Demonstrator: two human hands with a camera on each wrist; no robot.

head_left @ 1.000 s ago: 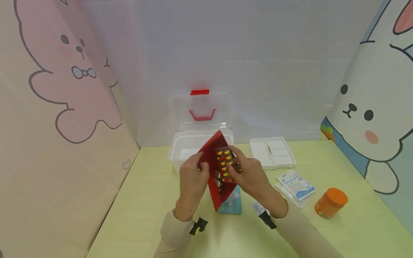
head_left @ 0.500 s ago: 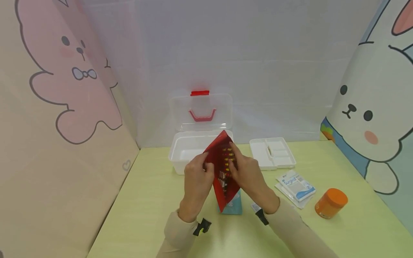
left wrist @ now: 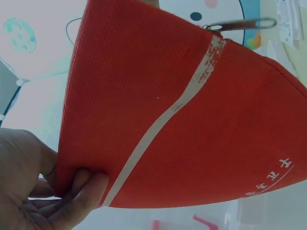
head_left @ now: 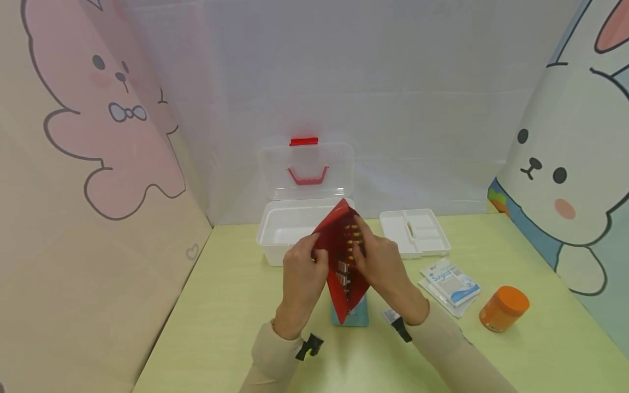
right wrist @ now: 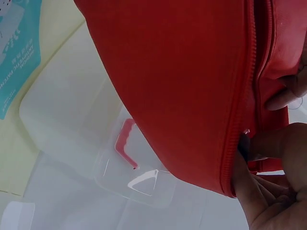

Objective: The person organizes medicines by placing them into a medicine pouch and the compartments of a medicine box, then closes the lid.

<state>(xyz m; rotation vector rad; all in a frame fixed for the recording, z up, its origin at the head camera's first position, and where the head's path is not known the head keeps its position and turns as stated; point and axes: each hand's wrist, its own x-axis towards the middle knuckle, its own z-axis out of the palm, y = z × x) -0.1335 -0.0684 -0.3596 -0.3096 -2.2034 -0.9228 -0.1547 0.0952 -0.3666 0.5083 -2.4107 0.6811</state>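
Note:
A red zip pouch (head_left: 336, 292) is held upright with its mouth spread toward the head camera. My left hand (head_left: 303, 273) pinches its left rim; the left wrist view shows the fingers on the pouch corner. The right hand (head_left: 385, 267) grips the opposite zipped rim, its thumb reaching inside the mouth, as the right wrist view also shows. Within the pouch stands a blister pack of red and yellow capsules (head_left: 352, 236), near the right thumb. Silvery items (head_left: 342, 271) sit below it, too small to identify. The pouch hides its lower contents.
Behind the pouch stands a clear lidded box (head_left: 275, 236), lid raised. A white compartment tray (head_left: 429, 232) lies right of it. "Surgical" packets (head_left: 449, 281) and an orange jar (head_left: 503, 309) are at right. Under the hands lie a teal packet (head_left: 358, 314) and a small white packet (head_left: 391, 315).
The capsule blister pack has moved from the pouch's mouth deeper inside. Both hands and the pouch have shifted slightly right, and the right hand now holds the pouch's rim.

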